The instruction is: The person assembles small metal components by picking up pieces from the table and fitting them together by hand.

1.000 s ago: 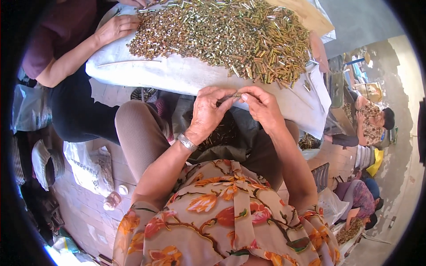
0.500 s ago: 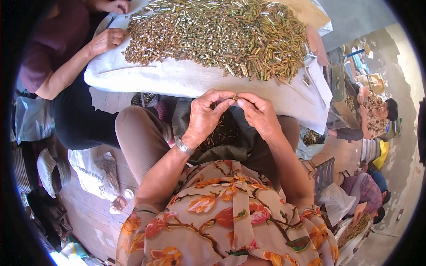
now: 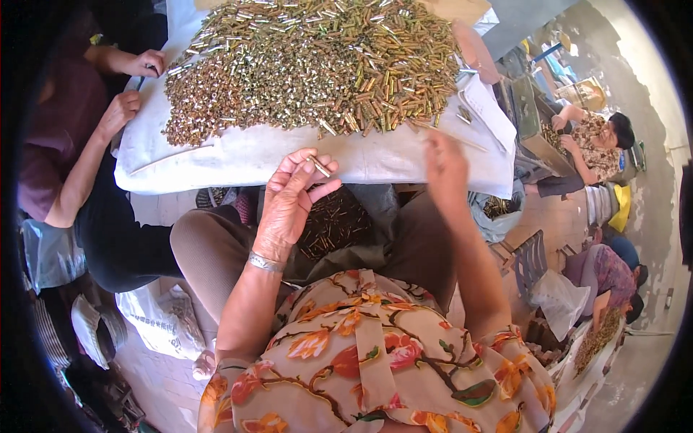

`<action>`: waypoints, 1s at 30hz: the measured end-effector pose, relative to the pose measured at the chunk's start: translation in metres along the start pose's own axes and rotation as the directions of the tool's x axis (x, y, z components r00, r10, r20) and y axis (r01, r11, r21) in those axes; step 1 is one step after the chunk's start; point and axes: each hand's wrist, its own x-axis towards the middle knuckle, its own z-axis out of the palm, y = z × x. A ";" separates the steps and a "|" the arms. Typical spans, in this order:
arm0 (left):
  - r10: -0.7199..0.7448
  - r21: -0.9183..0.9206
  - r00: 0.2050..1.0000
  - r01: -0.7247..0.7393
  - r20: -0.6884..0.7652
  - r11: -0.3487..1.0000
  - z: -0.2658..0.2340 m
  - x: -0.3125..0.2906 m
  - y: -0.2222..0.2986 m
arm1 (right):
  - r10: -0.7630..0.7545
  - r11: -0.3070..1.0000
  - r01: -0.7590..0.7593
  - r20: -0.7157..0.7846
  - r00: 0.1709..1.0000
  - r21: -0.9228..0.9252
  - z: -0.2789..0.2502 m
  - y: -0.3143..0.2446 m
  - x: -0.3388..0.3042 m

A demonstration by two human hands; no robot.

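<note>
Between the thumb and fingers of my left hand [image 3: 292,191] is a short brass-coloured metal tube [image 3: 319,167], held in front of the table's near edge. My right hand [image 3: 446,169] is smeared by motion over the table's near right edge, so its fingers do not show clearly. Closest to it are a thin wooden stick [image 3: 462,140] and the right end of a big heap of small metal tubes and rings [image 3: 317,72]. The heap lies on a white-covered table [image 3: 238,162]. Below my hands, a dark container of similar tubes [image 3: 336,224] rests between my knees.
At the left, a co-worker's hands [image 3: 124,108] rest by the heap's edge. Another thin stick [image 3: 173,159] lies near them. A plastic bag with metal parts [image 3: 498,206] hangs at the table's right. Farther right, people work beside a wooden box [image 3: 530,123].
My hands were together at a small metal piece; they have parted. The left moved left with the tube, the right moved right toward the stick. The view has shifted slightly.
</note>
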 end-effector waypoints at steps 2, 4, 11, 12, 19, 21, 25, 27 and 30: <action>-0.015 -0.047 1.000 0.015 -0.009 0.999 0.000 0.004 -0.004 | -0.090 0.904 0.061 -0.051 0.995 -0.422 -0.010 0.050 0.020; -0.062 -0.053 0.998 0.062 0.003 0.997 0.004 0.008 -0.007 | -0.001 0.775 0.027 0.041 0.999 -0.631 -0.010 0.096 0.018; -0.032 -0.148 0.999 0.026 -0.038 0.989 -0.003 0.016 -0.011 | -0.019 0.799 0.092 0.128 0.992 -0.594 -0.032 0.083 -0.001; -0.035 -0.170 0.999 0.028 -0.035 0.985 -0.005 0.017 -0.011 | 0.026 0.841 0.020 0.078 0.997 -0.540 -0.036 0.072 -0.008; -0.020 -0.270 0.995 -0.007 -0.098 0.963 -0.009 0.026 -0.015 | -0.052 0.997 0.032 0.291 0.955 0.074 -0.036 -0.051 -0.051; -0.018 -0.277 0.994 -0.011 -0.104 0.961 -0.009 0.027 -0.015 | -0.068 0.989 0.025 0.301 0.951 0.144 -0.023 -0.072 -0.055; -0.033 -0.281 0.991 -0.005 -0.131 0.960 -0.011 0.026 -0.015 | -0.054 0.992 0.008 0.358 0.932 0.129 -0.010 -0.084 -0.055; -0.034 -0.269 0.991 -0.001 -0.127 0.963 -0.011 0.026 -0.015 | -0.080 0.990 0.038 0.333 0.940 0.132 -0.004 -0.083 -0.055; -0.026 -0.268 0.992 -0.008 -0.124 0.963 -0.011 0.025 -0.015 | -0.113 0.990 0.079 0.316 0.942 0.118 0.000 -0.083 -0.054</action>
